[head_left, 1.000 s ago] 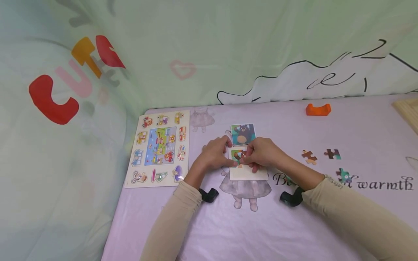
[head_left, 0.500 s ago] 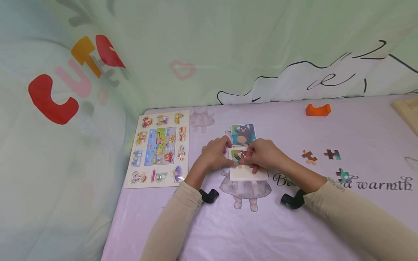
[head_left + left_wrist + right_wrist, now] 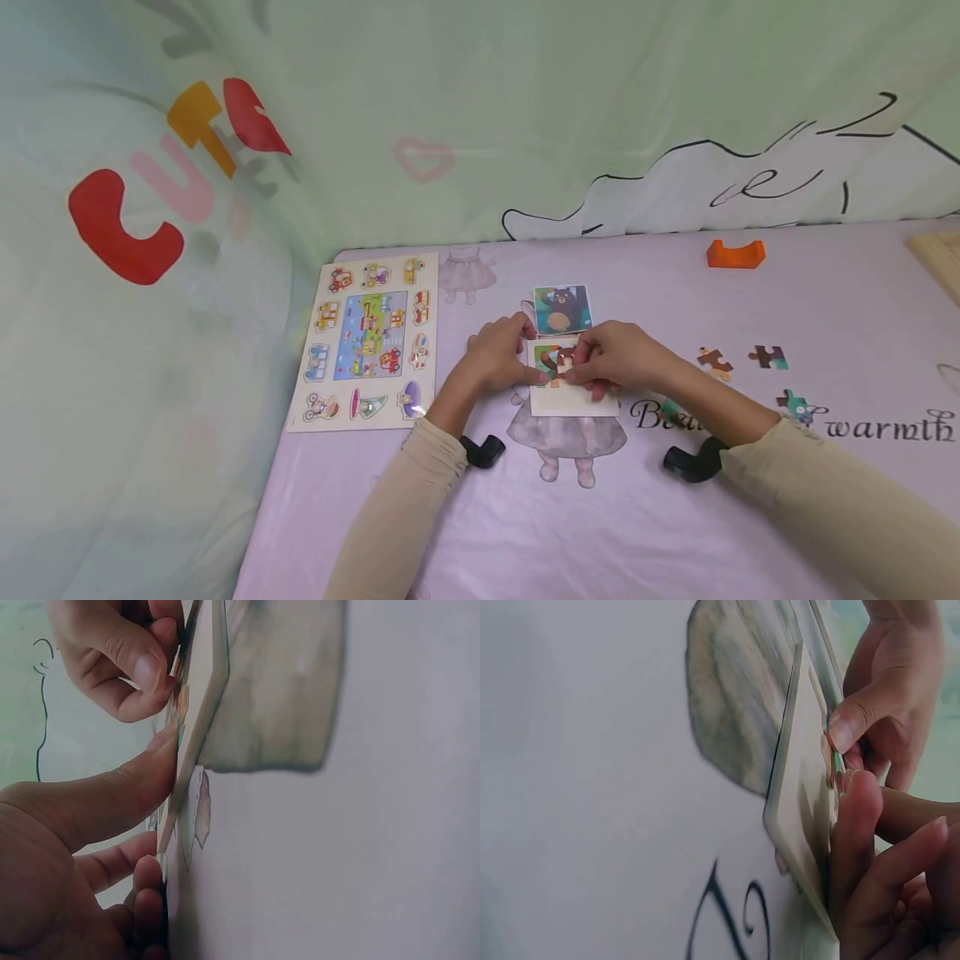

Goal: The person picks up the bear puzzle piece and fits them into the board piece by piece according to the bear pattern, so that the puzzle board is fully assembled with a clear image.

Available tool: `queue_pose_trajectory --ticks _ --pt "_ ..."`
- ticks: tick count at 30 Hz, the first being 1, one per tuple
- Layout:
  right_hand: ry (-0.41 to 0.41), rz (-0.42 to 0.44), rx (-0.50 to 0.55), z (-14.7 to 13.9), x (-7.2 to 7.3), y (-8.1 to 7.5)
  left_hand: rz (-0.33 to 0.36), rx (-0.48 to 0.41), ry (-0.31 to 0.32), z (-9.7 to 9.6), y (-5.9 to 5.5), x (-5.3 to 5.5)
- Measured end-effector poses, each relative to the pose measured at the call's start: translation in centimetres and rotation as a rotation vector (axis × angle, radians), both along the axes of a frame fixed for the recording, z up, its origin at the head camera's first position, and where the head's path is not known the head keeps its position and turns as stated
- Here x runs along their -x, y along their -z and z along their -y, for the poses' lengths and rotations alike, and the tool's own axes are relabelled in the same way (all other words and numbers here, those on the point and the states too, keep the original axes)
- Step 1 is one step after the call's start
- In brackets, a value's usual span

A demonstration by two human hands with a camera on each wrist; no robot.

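Note:
A pale puzzle board lies in the middle of the table, its upper part filled with bear-picture pieces. My left hand holds the board's left side; in the left wrist view the thumb presses the face while the fingers are at the edge. Over the upper right of the board, my right hand has thumb and fingertips together on a puzzle piece, mostly hidden by the fingers. A pale gap shows in the bear picture beside them. Just beyond the board lies a square bear card.
Loose puzzle pieces lie to the right, one partly behind the right forearm. A vehicle peg puzzle is at the left. An orange block stands at the back, and a wooden tray edge shows at far right.
My right fingertips have shifted slightly right over the board, showing a pale gap in the bear picture. The right forearm has also moved a little right. My left hand keeps its hold.

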State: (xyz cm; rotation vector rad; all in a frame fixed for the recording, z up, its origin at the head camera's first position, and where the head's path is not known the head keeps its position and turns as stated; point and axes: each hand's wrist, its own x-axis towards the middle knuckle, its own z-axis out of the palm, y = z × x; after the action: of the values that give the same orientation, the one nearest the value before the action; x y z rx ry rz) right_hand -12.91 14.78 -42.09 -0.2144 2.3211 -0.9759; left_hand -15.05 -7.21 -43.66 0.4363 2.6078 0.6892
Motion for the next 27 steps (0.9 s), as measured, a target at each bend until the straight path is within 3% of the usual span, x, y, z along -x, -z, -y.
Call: queue_pose_trajectory --ticks 9,19,27 --pt "0.027 -0.035 0.004 -2.5 -0.8 -0.9 0.012 -0.007 -0.009 -0.1 -0.1 0.0" --pt "0.063 -0.120 -0.068 -5.8 -1.4 -2.8 0.011 -0.019 -0.004 0.0 -0.1 -0.1" --pt "0.111 -0.158 -0.124 -8.5 -1.7 -3.1 0.017 -0.025 -0.011 0.0 -0.1 -0.1"
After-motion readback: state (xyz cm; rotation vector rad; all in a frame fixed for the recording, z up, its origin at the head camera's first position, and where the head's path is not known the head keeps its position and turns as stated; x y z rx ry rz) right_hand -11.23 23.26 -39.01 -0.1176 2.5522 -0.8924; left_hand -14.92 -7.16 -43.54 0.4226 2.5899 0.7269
